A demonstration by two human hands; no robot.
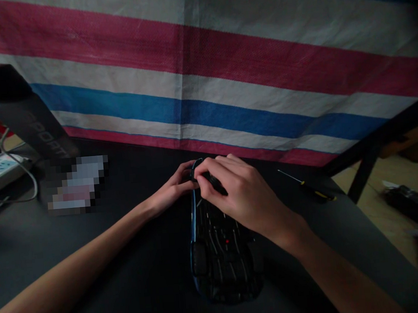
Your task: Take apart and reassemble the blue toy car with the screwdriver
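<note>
A toy car (223,252) lies upside down on the black tabletop, its dark underside facing up and a blue body edge showing along the left. Two wheels show at its near end, and a small red dot marks the middle of the underside. My left hand (175,185) grips the far left end of the car between thumb and fingers. Over the far part of the underside, my right hand (233,183) is closed, thumb and forefinger pinched together near the far left wheel area. Whatever lies between those fingertips is hidden.
A screwdriver (307,186) with a yellow and black handle lies to the right on the black table (130,264). At the left are a blurred-out flat object (82,181), a dark stand (43,121) and a white power strip (0,170) with its cable. A striped sheet (225,87) hangs behind.
</note>
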